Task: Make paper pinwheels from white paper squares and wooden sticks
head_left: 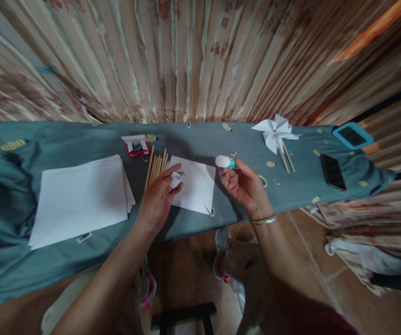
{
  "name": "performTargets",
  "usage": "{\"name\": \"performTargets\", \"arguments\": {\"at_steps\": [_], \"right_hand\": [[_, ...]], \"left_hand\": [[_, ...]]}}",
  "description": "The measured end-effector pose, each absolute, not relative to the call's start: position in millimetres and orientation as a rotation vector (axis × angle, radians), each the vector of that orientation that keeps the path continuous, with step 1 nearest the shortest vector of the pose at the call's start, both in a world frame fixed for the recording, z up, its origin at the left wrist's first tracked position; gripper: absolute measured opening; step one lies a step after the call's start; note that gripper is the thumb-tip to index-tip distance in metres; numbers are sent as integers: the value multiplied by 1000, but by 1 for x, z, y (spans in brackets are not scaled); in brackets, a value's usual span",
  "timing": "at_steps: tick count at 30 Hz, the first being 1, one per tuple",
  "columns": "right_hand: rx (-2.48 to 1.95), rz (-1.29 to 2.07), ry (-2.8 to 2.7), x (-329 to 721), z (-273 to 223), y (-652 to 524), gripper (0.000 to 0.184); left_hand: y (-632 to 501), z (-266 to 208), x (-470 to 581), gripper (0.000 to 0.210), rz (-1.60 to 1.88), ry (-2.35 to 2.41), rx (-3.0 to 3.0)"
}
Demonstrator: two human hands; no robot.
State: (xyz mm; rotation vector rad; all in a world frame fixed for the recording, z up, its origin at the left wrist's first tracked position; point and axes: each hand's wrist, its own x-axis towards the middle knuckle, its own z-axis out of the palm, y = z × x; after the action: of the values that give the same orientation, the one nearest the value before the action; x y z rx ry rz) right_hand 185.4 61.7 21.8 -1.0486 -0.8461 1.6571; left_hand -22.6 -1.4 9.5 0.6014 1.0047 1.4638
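The bench [64,139] carries a grey-blue cloth with small yellow dotted ovals. At nine o'clock lies a stack of white paper [82,197], and the square sheet [195,186] at the centre is white too. The sticks [156,166] are pale wood colour. The small box [136,146] at eleven o'clock is red and white. The glue stick [225,162] has a white cap and a green body. At two o'clock the pinwheel [275,132] is white; the phone [332,171] is black. The curtain [200,56] is beige with brown-red stripes.

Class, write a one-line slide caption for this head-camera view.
Left hand presses a cut white paper square on the teal cloth-covered table while the right hand holds a glue stick beside wooden sticks.
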Motion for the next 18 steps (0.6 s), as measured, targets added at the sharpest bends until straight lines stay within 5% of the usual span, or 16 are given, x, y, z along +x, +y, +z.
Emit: {"name": "performTargets", "arguments": {"at_steps": [18], "right_hand": [[-863, 1909, -710, 169, 29, 38, 28]], "left_hand": [[2, 16, -11, 38, 1423, 943, 558]]}}
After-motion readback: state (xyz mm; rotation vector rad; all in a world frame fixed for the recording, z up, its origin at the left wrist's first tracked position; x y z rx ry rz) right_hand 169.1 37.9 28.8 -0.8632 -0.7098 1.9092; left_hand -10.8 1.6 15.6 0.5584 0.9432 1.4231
